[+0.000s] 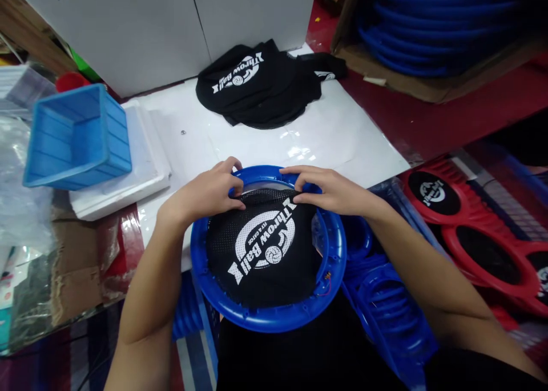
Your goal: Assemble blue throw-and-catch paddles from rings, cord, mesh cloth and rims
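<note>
A blue plastic ring [268, 321] is tilted towards me against the front edge of the white table. Black mesh fabric [308, 260] printed "Throw Ball" lies across its opening, with a gap along the top and right side. My left hand [209, 191] is closed at the ring's upper left, fingers curled by the rim and thumb on the fabric's edge. At the upper right, my right hand [329, 188] pinches the fabric's upper corner, its fingertips reaching over the rim. A thin red wire [329, 288] shows on the ring's right side.
More black printed fabric pieces [261, 88] lie on the white table [180, 145]. A blue bin [79, 137] stands on a white foam slab at left. Blue rings [428, 31] fill a carton at upper right. Red rings [483, 254] with black centres are stacked at right.
</note>
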`<state>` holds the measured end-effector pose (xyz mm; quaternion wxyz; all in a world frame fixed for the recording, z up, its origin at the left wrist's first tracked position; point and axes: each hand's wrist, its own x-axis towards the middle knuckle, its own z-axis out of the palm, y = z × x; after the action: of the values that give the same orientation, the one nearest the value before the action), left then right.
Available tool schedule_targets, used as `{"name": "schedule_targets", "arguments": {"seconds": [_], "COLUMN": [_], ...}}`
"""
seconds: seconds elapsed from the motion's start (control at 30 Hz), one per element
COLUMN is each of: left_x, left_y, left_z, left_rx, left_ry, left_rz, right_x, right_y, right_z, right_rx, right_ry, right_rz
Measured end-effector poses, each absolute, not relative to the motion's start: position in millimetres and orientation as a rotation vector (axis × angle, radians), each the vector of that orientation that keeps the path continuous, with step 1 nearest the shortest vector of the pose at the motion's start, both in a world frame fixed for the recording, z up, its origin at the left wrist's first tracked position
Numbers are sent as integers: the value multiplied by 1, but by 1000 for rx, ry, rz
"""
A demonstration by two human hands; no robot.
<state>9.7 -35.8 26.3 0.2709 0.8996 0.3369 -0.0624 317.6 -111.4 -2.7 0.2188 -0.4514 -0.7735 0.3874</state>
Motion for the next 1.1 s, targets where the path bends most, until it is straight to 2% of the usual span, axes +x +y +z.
{"name": "schedule_targets", "arguments": {"seconds": [0.3, 0.5, 1.1], "left_x": [-9, -2, 1], "left_y": [-8, -6, -3], "left_z": [23, 14, 8], "left_rx": [2083, 2005, 1992], "left_ry": [880, 1004, 1069], "left_rz": [45, 208, 192], "right_x": [316, 322, 329], "right_y": [-122, -117, -101], "right_z": [-19, -19, -18], "right_rx": [-1243, -1260, -1191], "right_ry": [-1961, -1959, -2106], "right_rz": [844, 866, 825]}}
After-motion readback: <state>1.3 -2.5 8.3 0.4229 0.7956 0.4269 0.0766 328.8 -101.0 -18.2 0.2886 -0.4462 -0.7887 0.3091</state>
